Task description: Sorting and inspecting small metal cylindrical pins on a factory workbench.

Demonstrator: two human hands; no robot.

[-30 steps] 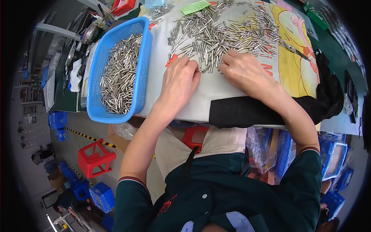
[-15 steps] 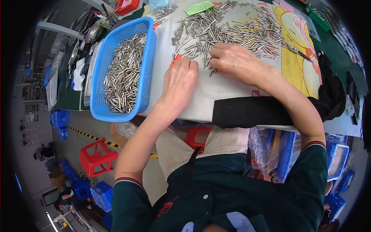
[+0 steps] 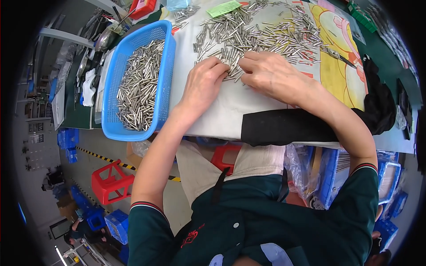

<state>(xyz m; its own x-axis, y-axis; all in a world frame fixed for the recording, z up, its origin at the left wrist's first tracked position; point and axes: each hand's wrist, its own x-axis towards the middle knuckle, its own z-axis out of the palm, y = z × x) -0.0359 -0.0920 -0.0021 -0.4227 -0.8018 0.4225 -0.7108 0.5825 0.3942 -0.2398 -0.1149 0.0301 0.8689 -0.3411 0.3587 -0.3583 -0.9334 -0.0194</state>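
Observation:
A wide heap of short, shiny metal pins is spread over the printed white cloth in front of me. My left hand is at the near left edge of the heap, thumb and fingers pinched on pins whose number I cannot tell. Just to its right, my right hand is bent over the near edge, its curled fingertips closed at a few pins. The fingers partly hide what each hand grips. Left of my left hand stands a blue plastic basket, filled with many similar pins.
A black cloth sleeve lies along the table's near edge. Pliers rest right of the heap, and a green paper slip lies at its far side. White gloves and tools are beyond the basket. A red stool stands on the floor at left.
My left hand has moved slightly up, its fingers now reaching right toward my right hand. Pins near the fingertips have shifted closer together. My right hand stays nearly in place.

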